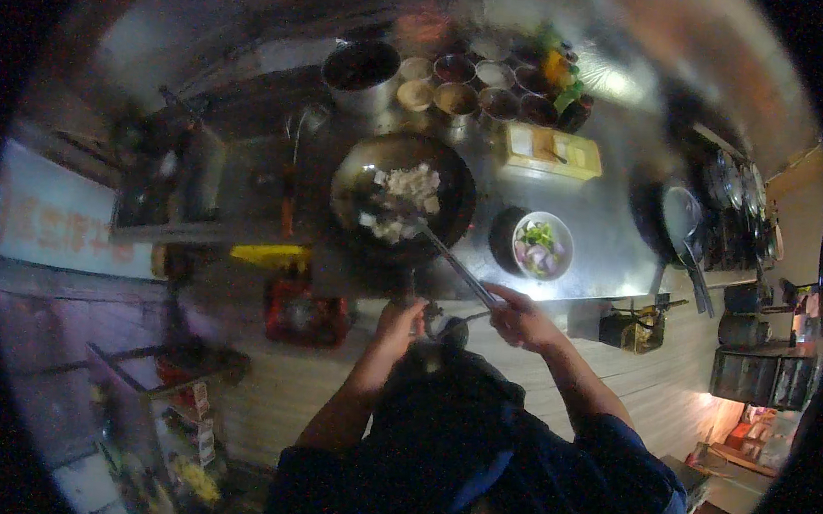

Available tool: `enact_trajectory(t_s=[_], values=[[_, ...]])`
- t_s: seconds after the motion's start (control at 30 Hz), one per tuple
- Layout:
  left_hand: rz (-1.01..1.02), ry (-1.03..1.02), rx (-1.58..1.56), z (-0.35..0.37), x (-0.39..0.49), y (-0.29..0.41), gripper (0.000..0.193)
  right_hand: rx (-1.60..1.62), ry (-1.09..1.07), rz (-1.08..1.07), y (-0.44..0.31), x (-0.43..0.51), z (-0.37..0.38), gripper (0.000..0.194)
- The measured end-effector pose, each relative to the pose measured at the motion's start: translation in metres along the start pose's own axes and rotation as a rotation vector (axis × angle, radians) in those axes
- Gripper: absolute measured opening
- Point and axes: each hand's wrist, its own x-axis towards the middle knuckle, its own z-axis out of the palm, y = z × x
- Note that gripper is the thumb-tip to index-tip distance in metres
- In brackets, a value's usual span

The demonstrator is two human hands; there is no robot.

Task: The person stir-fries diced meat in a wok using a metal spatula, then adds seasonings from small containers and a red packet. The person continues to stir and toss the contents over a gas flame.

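Observation:
A dark wok [348, 206] stands before me with pale, chunky pieces of food [411, 182] in it. My left hand [400, 320] is closed around the wok's handle [412, 284] at its near side. My right hand [524, 321] grips the long metal handle of a cooking utensil [458, 261]. The utensil's far end reaches down among the food, where its shape is too blurred to tell. To the right of the wok, a white bowl [567, 250] holds cut purple onion and green pepper pieces [539, 247].
A yellow box [552, 168] with several compartments lies behind the bowl. Several round containers [455, 99] and a large metal pot [360, 93] line the back. At the right of the steel counter [612, 231] is a dark pan [651, 205] with a ladle [682, 214]. A red crate [305, 316] sits below left.

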Motion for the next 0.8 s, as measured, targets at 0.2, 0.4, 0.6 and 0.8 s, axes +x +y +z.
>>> enact_trajectory(t_s=[0.2, 0.4, 0.6, 0.8], values=[[0.204, 0.080, 0.156, -0.001, 0.005, 0.005, 0.020, -0.023, 0.084, -0.053, 0.012, 0.017, 0.011, 0.052], [0.058, -0.003, 0.029, -0.003, 0.011, -0.008, 0.022, -0.029, 0.281, -0.229, 0.009, 0.056, 0.009, 0.055], [-0.005, 0.071, -0.021, -0.004, 0.012, -0.006, 0.023, -0.308, 0.028, -0.137, 0.002, 0.077, 0.009, 0.054], [0.194, 0.127, 0.147, -0.003, -0.002, 0.005, 0.022, -0.696, -0.051, -0.137, -0.016, 0.010, -0.057, 0.055]])
